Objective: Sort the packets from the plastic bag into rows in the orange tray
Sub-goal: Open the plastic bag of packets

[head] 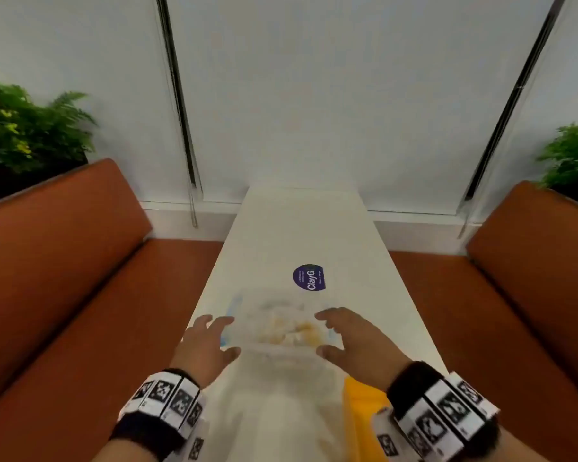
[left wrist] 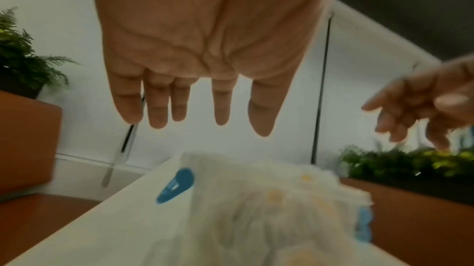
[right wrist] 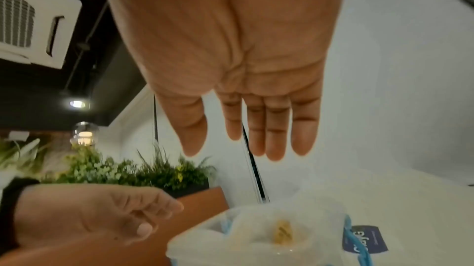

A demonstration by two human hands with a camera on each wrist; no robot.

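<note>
Both hands out in front of me now, the plastic bag [head: 282,328] lying on the white counter [head: 374,261] right between them. Left hand [head: 205,348] sits on the bag's left flank, right hand [head: 354,341] on its right flank — neither has hold of it, from what I can see. The packets [head: 291,330] show as a yellowish clump through the clear film, sitting between my two grips, blurred, so I can't count them.

The step here, as I read it, is getting the bag open. To do that cleanly I'd close in from both sides at once and pinch the film near the mouth rather than the belly — grab the middle and the packets bunch up underneath. The film looks thin and slack, so a light pinch and a gentle pull apart should do; yank it and it may tear or spill.

Left grip: fingers straight and spread, palm down, holding nothing, hovering above the bag's blue marking [left wrist: 177,185]. Right grip: fingers straight and close together, thumb apart, empty too. Whether any fingertip brushes the film, I cannot tell.

The orange tray [head: 364,398] is just behind my right wrist, near edge of the counter, only a corner showing. A purple sticker [head: 309,277] lies just beyond the bag.
</note>
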